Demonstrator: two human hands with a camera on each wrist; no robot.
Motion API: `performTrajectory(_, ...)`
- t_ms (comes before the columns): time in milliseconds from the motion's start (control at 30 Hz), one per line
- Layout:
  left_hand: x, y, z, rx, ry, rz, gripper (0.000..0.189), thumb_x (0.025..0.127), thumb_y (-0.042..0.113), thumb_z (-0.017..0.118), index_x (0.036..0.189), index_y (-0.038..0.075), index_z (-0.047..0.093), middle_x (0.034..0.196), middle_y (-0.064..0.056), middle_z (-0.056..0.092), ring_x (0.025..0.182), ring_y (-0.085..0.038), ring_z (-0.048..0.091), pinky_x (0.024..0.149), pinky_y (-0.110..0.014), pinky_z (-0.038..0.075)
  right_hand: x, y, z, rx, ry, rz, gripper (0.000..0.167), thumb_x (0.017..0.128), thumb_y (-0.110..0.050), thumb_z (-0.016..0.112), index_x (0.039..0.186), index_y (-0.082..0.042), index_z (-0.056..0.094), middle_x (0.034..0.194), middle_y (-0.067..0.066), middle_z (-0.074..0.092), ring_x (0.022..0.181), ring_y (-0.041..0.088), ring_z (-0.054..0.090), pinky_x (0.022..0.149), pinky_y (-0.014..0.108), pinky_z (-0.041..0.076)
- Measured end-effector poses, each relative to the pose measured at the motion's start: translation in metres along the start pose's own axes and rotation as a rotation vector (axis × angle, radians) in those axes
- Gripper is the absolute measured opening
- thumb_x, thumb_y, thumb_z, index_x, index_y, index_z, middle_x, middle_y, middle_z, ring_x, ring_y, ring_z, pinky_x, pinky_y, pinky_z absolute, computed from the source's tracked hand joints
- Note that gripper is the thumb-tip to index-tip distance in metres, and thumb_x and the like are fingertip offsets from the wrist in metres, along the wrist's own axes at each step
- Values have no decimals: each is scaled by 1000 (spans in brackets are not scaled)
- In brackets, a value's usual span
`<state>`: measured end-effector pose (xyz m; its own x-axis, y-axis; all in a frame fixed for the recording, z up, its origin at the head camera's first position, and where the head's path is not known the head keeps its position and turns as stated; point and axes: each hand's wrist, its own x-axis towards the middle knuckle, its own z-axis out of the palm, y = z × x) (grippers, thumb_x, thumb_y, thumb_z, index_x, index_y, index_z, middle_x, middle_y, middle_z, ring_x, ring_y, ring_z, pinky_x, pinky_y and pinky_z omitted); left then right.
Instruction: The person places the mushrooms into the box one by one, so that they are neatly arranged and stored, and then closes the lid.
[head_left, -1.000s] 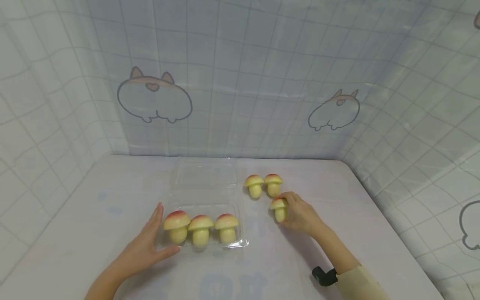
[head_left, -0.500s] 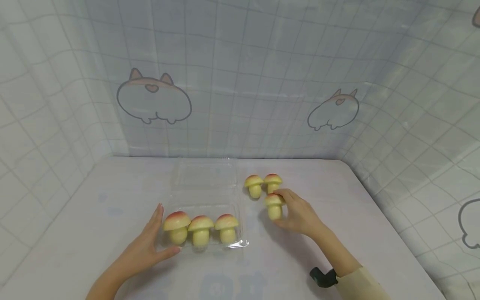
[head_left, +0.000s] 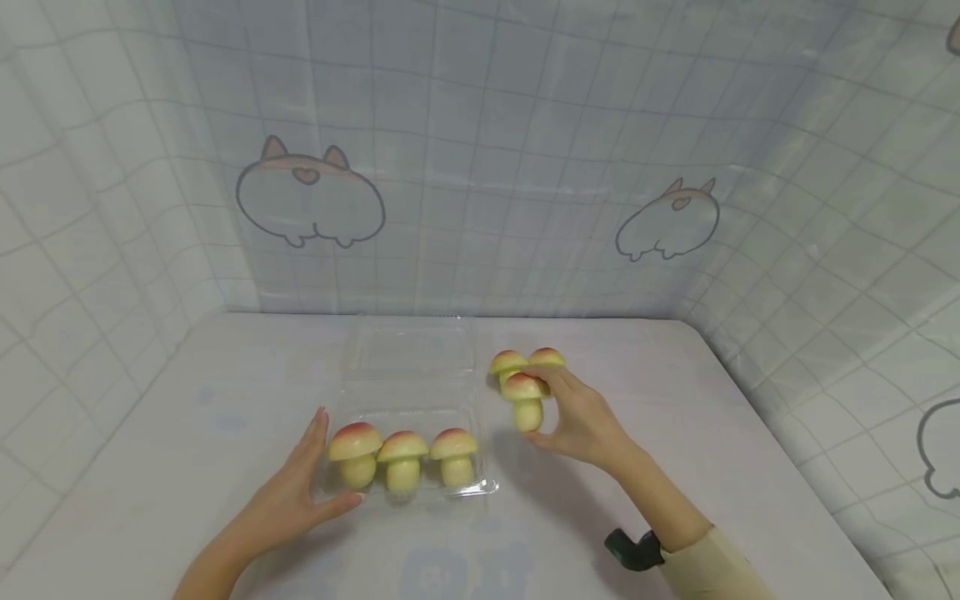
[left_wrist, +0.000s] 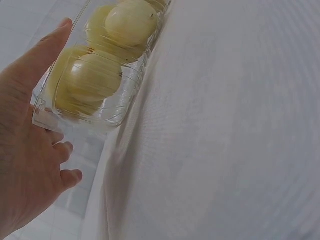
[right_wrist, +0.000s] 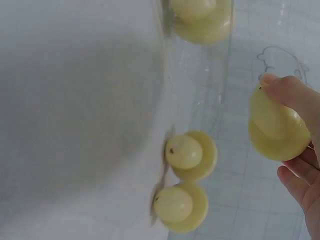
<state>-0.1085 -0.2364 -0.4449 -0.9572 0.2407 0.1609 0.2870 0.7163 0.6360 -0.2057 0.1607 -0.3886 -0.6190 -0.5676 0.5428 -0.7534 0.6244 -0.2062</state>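
Note:
My right hand point(head_left: 583, 422) pinches a yellow toy mushroom point(head_left: 527, 405) with a reddish cap, thumb low at the stem and fingers at the cap. In the right wrist view this mushroom point(right_wrist: 272, 122) is raised off the table. My left hand point(head_left: 288, 496) rests at the left end of a clear plastic clamshell box point(head_left: 420, 417), fingers extended along its side and thumb at the front edge. Three similar mushrooms point(head_left: 402, 461) stand in a row in the box's front part. In the left wrist view, stem ends point(left_wrist: 95, 77) show through the wall.
Two more mushrooms point(head_left: 507, 363) stand together on the table behind the right hand, partly covered by it and the held one. The box's lid point(head_left: 412, 346) lies folded back toward the rear wall. A dark green object point(head_left: 632, 550) sits by the right sleeve point(head_left: 712, 567).
My right hand has lifted the mushroom and carried it leftward and slightly back, so it now overlaps the two rear mushrooms in the head view. The left hand and box stay put.

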Motion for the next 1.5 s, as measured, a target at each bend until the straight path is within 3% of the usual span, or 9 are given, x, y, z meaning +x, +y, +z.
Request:
performTrajectory(400,0,-2,2,-2,3,2,115,81,44,75,153,3,-4,159,-22,0,142,-46,8,100,-5,-4,18,-12,2,49,55,-108,86,58,-22,92,131,-2,50,126,7,57,110,19,57,87,33,53)
performTrajectory(667,-2,0,2,-35,-14,-32,114,82,46,74,154,6,-5,159,-20,-2,142,-45,6,108,-16,-3,28,-18,3,56,75,-155,84,61,-24,90,131,-4,50,129,3,56,115,17,54,91,31,50)
performTrajectory(800,-3,1,2,-39,-15,-41,115,81,47,74,154,6,-5,159,-19,-2,143,-45,6,102,-10,-5,31,-19,4,44,103,-166,86,60,-26,91,131,-3,50,128,6,56,115,19,55,89,32,52)
performTrajectory(1067,-2,1,2,-45,-10,-28,114,82,47,74,154,6,-6,159,-20,-3,142,-46,6,106,-14,-5,38,-22,4,65,149,-137,91,58,-26,92,134,-5,46,126,8,56,106,20,57,82,37,51)
performTrajectory(1233,-3,-1,2,-50,-8,-35,115,81,46,74,154,7,-6,159,-19,-2,142,-47,6,115,-37,1,43,-24,4,121,186,-145,91,57,-24,93,133,-4,47,127,9,56,106,21,58,80,39,52)
performTrajectory(1367,-2,-1,3,-55,-17,-50,116,81,47,74,154,8,-6,160,-19,-3,142,-47,5,113,-57,6,47,-23,6,223,209,-165,89,56,-17,93,132,0,48,125,11,57,107,22,58,77,35,55)
performTrajectory(1500,-2,0,2,-46,-12,-45,115,80,46,75,154,7,-5,160,-18,-3,142,-47,6,114,-55,7,51,-21,7,281,225,-177,89,55,-14,92,131,0,49,125,11,57,109,22,57,79,30,55)
